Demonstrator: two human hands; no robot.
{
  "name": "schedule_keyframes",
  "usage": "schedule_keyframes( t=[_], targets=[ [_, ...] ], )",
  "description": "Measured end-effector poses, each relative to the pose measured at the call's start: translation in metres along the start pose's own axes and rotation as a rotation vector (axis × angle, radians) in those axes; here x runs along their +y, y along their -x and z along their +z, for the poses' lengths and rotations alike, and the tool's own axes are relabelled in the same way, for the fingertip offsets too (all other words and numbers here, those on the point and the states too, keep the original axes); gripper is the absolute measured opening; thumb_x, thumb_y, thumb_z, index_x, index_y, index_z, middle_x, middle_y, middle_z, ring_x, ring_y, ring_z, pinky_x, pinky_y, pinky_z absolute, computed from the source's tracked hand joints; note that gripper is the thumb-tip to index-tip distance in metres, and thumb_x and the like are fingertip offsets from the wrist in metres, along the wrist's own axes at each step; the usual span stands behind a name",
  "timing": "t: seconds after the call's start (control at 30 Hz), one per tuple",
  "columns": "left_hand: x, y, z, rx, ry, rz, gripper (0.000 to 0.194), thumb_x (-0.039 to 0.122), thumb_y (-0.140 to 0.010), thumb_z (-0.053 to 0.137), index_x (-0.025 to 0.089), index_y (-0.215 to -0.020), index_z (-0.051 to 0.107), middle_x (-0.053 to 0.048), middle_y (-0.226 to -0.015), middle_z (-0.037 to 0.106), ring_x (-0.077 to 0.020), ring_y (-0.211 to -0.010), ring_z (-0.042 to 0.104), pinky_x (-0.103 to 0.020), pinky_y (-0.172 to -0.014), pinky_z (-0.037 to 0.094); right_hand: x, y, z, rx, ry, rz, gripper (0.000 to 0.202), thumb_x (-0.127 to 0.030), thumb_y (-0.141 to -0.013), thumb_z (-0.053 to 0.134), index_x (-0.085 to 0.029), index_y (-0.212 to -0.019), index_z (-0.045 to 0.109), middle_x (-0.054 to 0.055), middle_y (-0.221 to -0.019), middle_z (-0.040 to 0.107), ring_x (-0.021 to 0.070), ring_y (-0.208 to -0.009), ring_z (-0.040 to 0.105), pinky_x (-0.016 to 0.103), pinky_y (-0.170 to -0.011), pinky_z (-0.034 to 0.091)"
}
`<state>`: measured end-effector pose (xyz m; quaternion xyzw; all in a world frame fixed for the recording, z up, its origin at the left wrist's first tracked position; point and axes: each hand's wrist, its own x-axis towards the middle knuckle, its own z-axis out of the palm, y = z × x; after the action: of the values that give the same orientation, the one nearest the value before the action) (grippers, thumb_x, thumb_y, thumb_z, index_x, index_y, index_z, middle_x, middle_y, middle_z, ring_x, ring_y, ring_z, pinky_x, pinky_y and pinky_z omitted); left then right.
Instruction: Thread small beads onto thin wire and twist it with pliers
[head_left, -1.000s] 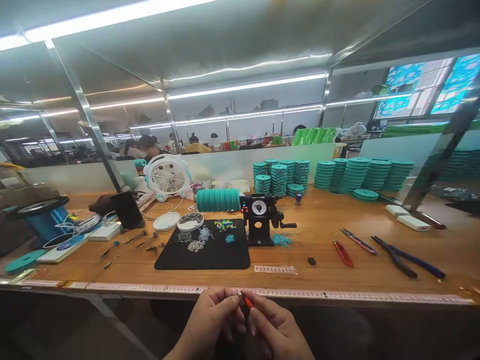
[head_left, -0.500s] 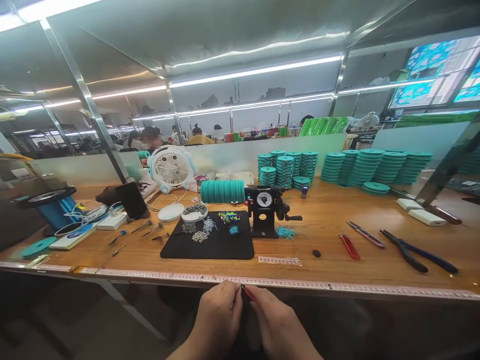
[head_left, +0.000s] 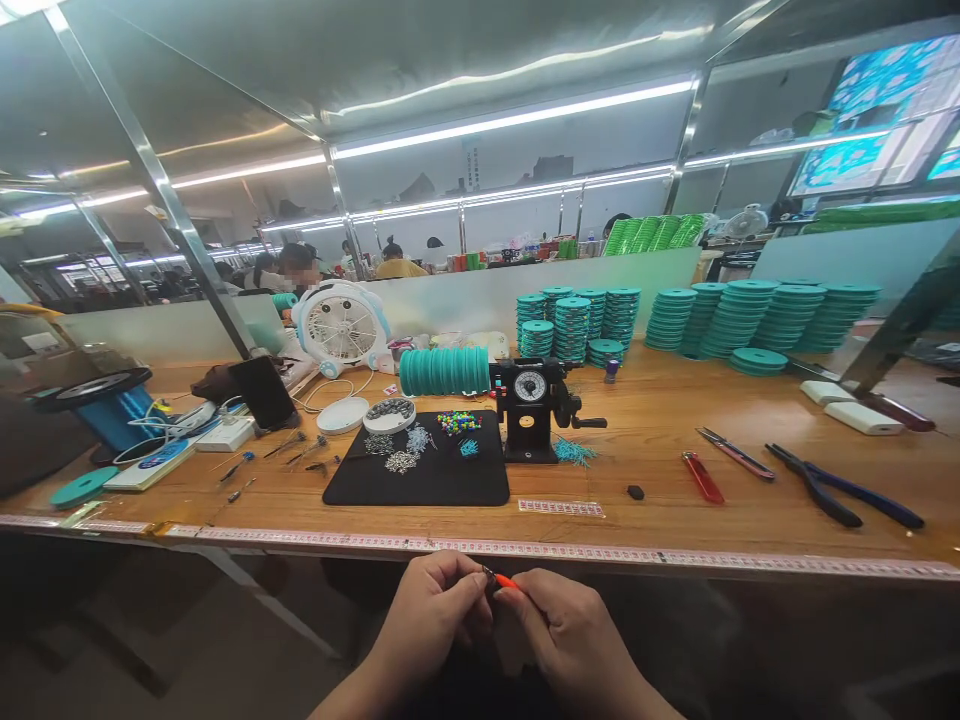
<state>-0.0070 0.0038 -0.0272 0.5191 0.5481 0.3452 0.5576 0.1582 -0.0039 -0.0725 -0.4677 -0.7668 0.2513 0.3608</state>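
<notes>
Pinching a slim orange-red piece (head_left: 508, 581) between thumb and forefinger of the right hand (head_left: 561, 618), with the other fingers curled in; appearing to grip its thin dark end between thumb and forefinger of the left hand (head_left: 441, 608), pressed closely together; unable to tell whether anything smaller sits between those left fingertips; holding both hands near each other, with the piece bridging the gap, just short of the near edge of the worktop (head_left: 645, 440) and its pink-and-white measuring tape (head_left: 570, 551); facing a black mat (head_left: 420, 487) with heaps of multicoloured beads (head_left: 459, 423), short teal pieces (head_left: 469, 448) and silvery pieces (head_left: 400, 461) on it, plus a white round dish (head_left: 390, 427) of grey bits at its far left; facing, too, a black hand-cranked winding machine (head_left: 529, 425) at the mat's right side, with a row of teal spools (head_left: 444, 372) mounted on its left; having dark-handled pliers (head_left: 806, 472) and a red tool (head_left: 703, 478) apart on the right; looking toward stacked teal spools (head_left: 572, 335) and a white fan (head_left: 341, 330) farther back.
</notes>
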Motion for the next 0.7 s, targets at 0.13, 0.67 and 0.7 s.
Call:
schedule_keyframes(
  t=[0.13,0.67,0.7],
  targets=[
    [-0.0002,0.0007,-0.0026,-0.047,0.053,-0.056,0.018,0.028,-0.073,0.058,0.013,-0.061,0.057,0.0,-0.05,0.06,-0.0089,-0.042,0.051,-0.019,-0.041,0.034,-0.0004,0.0018,-0.0017,-0.022,0.041,-0.032,0.042,-0.036,-0.096,0.035,-0.017,-0.069,0.06,0.004,-0.062,0.06,0.0145,-0.056,0.054,0.025,-0.055,0.035],
    [-0.0024,0.0035,-0.0049,-0.059,0.028,-0.019,0.025,0.037,-0.074,0.063,0.012,-0.067,0.062,-0.002,-0.056,0.063,-0.0114,-0.048,0.055,-0.021,-0.044,0.037,-0.0082,0.0001,0.0041,-0.15,-0.669,0.276,0.048,-0.049,-0.091,0.042,-0.015,-0.059,0.054,-0.002,-0.051,0.048,0.0095,-0.049,0.037,0.023,-0.048,0.028],
    [-0.0029,0.0038,-0.0053,-0.051,0.027,0.0,0.025,0.037,-0.074,0.063,0.012,-0.068,0.062,-0.002,-0.056,0.063,-0.0116,-0.048,0.055,-0.021,-0.045,0.037,-0.008,0.0003,0.0053,-0.165,-0.758,0.295,0.049,-0.051,-0.09,0.043,-0.015,-0.059,0.053,-0.003,-0.049,0.045,0.0087,-0.047,0.034,0.023,-0.046,0.025]
  ],
)
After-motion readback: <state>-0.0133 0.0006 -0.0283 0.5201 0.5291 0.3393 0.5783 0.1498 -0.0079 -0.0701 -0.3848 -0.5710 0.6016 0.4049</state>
